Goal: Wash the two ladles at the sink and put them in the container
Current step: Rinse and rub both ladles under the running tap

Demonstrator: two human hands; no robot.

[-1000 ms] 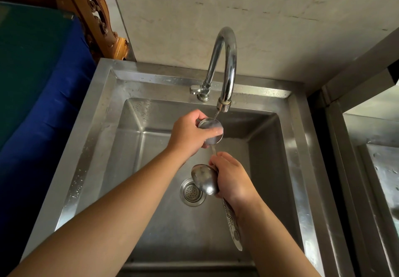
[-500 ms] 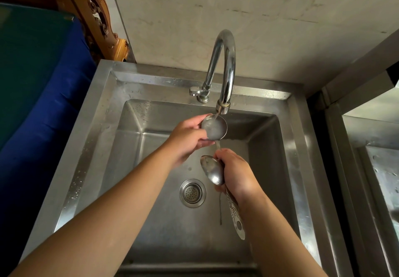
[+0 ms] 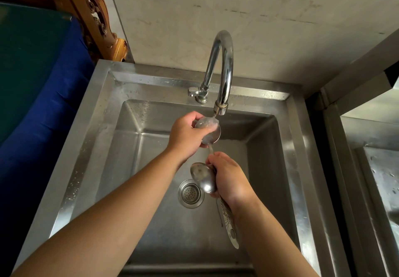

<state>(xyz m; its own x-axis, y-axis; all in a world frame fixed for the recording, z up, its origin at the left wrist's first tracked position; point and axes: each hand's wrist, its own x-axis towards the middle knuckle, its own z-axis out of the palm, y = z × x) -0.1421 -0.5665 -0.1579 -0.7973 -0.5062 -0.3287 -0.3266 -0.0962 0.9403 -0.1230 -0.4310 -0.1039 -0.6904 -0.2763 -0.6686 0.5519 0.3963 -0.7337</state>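
A plain kitchen washing-up corner: a deep stainless steel sink [image 3: 90, 138] with a round drain strainer [image 3: 191, 194] and a chrome gooseneck tap [image 3: 222, 65] is set against a stained, bare wall [image 3: 259, 17]. A second steel basin [image 3: 375, 168] stands to the right, and carved wooden furniture [image 3: 97, 17] beside blue cloth [image 3: 54, 95] to the left suggests a home.

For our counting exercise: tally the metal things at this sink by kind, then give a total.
Ladles: 2, upper ladle under the tap, lower ladle in the right hand
Taps: 1, tap
Drain strainers: 1, drain strainer
Sink basins: 1, sink
Total: 5
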